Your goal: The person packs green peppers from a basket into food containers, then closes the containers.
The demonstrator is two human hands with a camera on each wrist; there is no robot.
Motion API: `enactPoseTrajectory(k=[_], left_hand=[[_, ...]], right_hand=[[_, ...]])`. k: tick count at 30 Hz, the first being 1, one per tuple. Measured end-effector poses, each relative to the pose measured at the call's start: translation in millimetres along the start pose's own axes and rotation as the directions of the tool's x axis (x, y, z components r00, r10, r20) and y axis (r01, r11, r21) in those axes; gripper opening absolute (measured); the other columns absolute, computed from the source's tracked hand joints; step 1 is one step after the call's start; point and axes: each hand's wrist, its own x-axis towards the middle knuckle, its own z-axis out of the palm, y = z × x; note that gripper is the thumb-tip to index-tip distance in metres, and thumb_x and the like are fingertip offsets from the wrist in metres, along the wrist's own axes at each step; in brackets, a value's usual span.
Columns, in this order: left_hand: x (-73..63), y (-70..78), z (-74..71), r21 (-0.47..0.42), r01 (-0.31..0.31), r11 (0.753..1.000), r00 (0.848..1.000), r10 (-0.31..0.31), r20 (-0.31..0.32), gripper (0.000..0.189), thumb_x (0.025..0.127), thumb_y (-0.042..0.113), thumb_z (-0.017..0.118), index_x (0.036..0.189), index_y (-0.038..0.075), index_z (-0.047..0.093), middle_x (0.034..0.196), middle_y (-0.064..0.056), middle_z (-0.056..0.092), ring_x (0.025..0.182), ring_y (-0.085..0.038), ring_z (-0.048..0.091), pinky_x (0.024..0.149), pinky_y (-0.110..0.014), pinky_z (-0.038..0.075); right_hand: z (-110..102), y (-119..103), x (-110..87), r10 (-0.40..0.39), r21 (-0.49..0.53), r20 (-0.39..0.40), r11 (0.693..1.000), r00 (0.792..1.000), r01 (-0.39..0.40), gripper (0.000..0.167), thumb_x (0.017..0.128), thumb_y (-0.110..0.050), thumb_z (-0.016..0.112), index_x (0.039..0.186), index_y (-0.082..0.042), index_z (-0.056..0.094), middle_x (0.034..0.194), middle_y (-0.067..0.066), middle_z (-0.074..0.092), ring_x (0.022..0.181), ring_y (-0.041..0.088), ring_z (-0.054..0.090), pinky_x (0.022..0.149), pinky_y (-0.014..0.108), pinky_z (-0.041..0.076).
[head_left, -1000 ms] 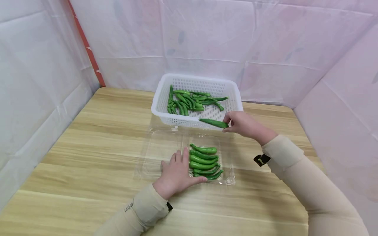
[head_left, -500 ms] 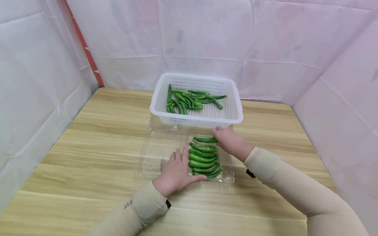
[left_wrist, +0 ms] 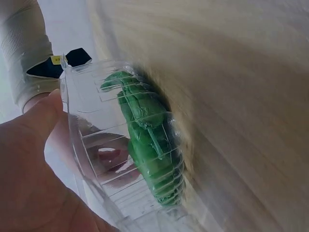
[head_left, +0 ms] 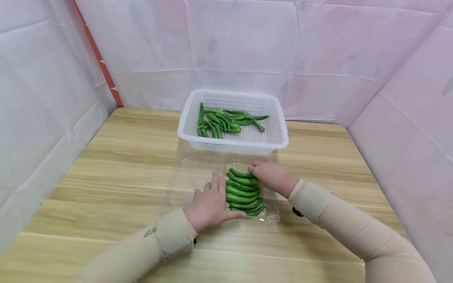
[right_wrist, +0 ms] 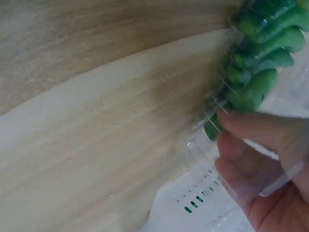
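In the head view a clear plastic clamshell box (head_left: 273, 217) lies unfolded on the table, a row of green chili peppers (head_left: 242, 192) side by side in its right half. My right hand (head_left: 270, 176) pinches the right end of the farthest chili pepper (head_left: 240, 173), laid along the far end of the row. The right wrist view shows thumb and fingers down inside the box at that pepper's tip (right_wrist: 211, 126). My left hand (head_left: 209, 204) lies with spread fingers over the box's middle fold, its thumb along the near rim. In the left wrist view the peppers (left_wrist: 149, 140) show through the box wall.
Behind the box stands a white perforated basket (head_left: 233, 143) with a loose pile of green chili peppers (head_left: 226, 122), mostly on its left side. The wooden table (head_left: 116, 177) is enclosed by fabric-covered walls (head_left: 244, 43) at the back and both sides.
My right hand has carried a chili pepper from the basket's front rim down and left into the box, against the row. My left hand has stayed nearly in place.
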Motion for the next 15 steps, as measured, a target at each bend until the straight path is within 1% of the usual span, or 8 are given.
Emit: enactPoseTrajectory(k=[2,4,7,10,12,15], left_hand=[[0.6,-1.1,-1.8,0.001,0.001,1.0,1.0,-0.001,0.009,0.12,0.067,0.079,0.055,0.148,0.001,0.013,0.151,-0.025,0.012,0.128,-0.044,0.033,0.093,-0.064,0.032],[1.8,-2.3,-3.5,0.012,-0.007,1.0,1.0,0.007,0.016,0.121,0.067,0.079,0.054,0.149,0.001,0.01,0.151,-0.025,0.011,0.129,-0.044,0.031,0.093,-0.065,0.032],[6.2,-5.4,-4.3,0.039,-0.042,0.998,0.999,0.042,0.007,0.121,0.067,0.08,0.054,0.149,0.002,0.01,0.152,-0.023,0.011,0.132,-0.043,0.027,0.092,-0.066,0.031],[13.0,-9.2,-3.0,0.07,-0.111,0.991,0.994,0.11,0.008,0.121,0.067,0.082,0.051,0.15,0.004,0.007,0.153,-0.021,0.005,0.136,-0.041,0.019,0.094,-0.066,0.029],[17.4,-11.5,-1.2,0.084,-0.161,0.983,0.987,0.16,0.015,0.122,0.067,0.083,0.048,0.15,0.005,0.005,0.154,-0.02,0.001,0.137,-0.039,0.014,0.096,-0.066,0.027],[22.0,-13.7,1.6,0.117,-0.214,0.97,0.977,0.212,0.03,0.123,0.066,0.086,0.043,0.15,0.006,0.001,0.153,-0.02,-0.004,0.139,-0.038,0.008,0.099,-0.064,0.024]], right_hand=[[-1,0,-0.6,-0.009,0.032,0.012,0.999,1.0,0.009,0.016,0.082,0.006,0.063,0.088,-0.008,0.059,0.082,0.004,0.056,0.067,0.017,0.057,0.054,0.029,0.049],[-1,0,-1.3,-0.015,0.069,0.015,0.998,1.0,0.014,0.015,0.083,0.004,0.062,0.089,-0.009,0.06,0.085,0.004,0.058,0.071,0.018,0.059,0.059,0.03,0.05],[0,0,-1.8,-0.025,0.118,0.005,0.993,1.0,0.024,0.018,0.083,0.005,0.061,0.094,-0.009,0.063,0.09,0.004,0.06,0.078,0.02,0.06,0.065,0.032,0.051],[4,3,-0.3,-0.048,0.146,-0.023,0.988,0.999,0.051,0.024,0.081,0.007,0.058,0.098,-0.008,0.065,0.093,0.005,0.061,0.083,0.022,0.061,0.072,0.034,0.051],[7,6,1.2,-0.053,0.165,-0.031,0.985,0.998,0.058,0.026,0.081,0.007,0.055,0.1,-0.007,0.066,0.096,0.005,0.062,0.086,0.023,0.061,0.076,0.035,0.051],[11,11,3.2,-0.057,0.191,-0.05,0.979,0.997,0.066,0.025,0.083,0.006,0.053,0.1,-0.006,0.066,0.097,0.006,0.062,0.089,0.024,0.06,0.079,0.037,0.05]])
